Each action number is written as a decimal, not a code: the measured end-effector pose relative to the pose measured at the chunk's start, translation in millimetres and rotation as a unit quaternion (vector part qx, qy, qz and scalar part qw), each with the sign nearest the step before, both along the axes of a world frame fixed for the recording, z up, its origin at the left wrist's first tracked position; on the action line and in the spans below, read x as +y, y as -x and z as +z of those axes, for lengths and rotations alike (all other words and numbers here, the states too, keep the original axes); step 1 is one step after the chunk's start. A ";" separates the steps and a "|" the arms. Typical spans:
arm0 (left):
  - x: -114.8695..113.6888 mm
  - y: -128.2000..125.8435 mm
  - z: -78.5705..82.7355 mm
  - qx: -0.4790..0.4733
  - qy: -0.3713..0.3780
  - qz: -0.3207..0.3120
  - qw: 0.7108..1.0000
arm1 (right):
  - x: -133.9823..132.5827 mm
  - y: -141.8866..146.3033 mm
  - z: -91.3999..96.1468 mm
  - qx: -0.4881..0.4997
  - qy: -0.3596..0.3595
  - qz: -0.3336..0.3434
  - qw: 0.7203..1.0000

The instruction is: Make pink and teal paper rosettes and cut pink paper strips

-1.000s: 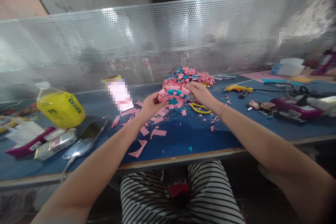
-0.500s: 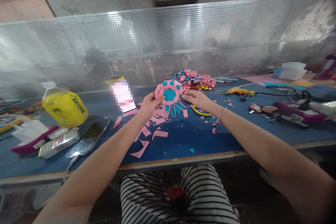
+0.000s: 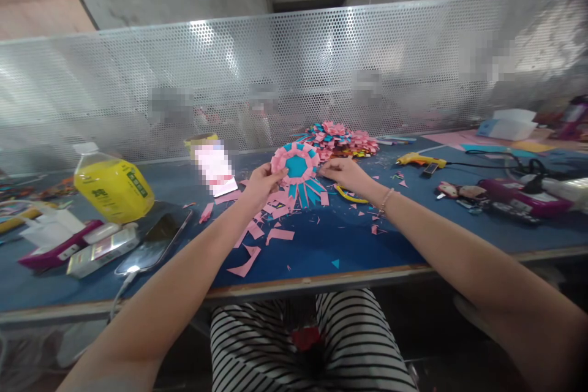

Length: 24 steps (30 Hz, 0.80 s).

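Pinched at its left edge, a round paper rosette (image 3: 296, 166) is held up by my left hand (image 3: 267, 181), thumb on its front. The rosette has a blue centre, a pleated pink and blue ring, and blue and pink strips hanging below. My right hand (image 3: 345, 173) is at the rosette's right rim with fingers pinched together. What sits between those fingertips is too small to make out. Under the right hand lies a yellow-handled tool (image 3: 351, 196), partly hidden. Pink paper scraps (image 3: 280, 234) lie beneath the rosette.
Behind the rosette is a heap of pink and blue paper pieces (image 3: 337, 138). A yellow glue gun (image 3: 420, 161) lies to the right. On the left stand a bottle of yellow liquid (image 3: 114, 187), a phone (image 3: 156, 242) on a cable and a lit screen (image 3: 215, 168). A perforated metal panel (image 3: 303, 73) borders the table.
My right fingertips have shifted very slightly right at the rosette's rim. The left hand and the rosette stay in nearly the same place.
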State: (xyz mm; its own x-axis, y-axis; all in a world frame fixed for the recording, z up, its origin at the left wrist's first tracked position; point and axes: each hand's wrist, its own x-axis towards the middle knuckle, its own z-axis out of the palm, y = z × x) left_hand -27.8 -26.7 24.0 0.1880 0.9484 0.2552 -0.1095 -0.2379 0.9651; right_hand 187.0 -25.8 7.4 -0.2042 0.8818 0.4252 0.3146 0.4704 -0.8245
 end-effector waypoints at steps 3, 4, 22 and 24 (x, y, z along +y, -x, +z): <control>0.7 0.4 -0.5 -0.003 0.012 -0.012 1.000 | 2.4 -1.6 0.9 0.058 0.024 -0.034 0.997; 0.7 0.4 -0.6 -0.005 0.015 -0.016 1.000 | 2.8 -1.4 1.3 0.086 0.031 -0.038 0.995; 2.3 3.2 -4.2 0.002 0.020 -0.037 0.999 | -12.5 -1.4 18.6 0.348 0.055 0.087 0.932; 1.8 2.9 -3.4 0.001 0.022 -0.034 0.999 | -12.0 -2.9 17.3 0.340 0.062 0.078 0.935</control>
State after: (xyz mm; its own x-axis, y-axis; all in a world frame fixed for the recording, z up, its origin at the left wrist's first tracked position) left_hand -30.7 -24.9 20.6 0.2534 0.9436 0.2129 -0.1226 -0.1870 0.9747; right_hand 189.9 -37.9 24.7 -0.0529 0.9152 0.3996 -0.3670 0.3544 -0.8601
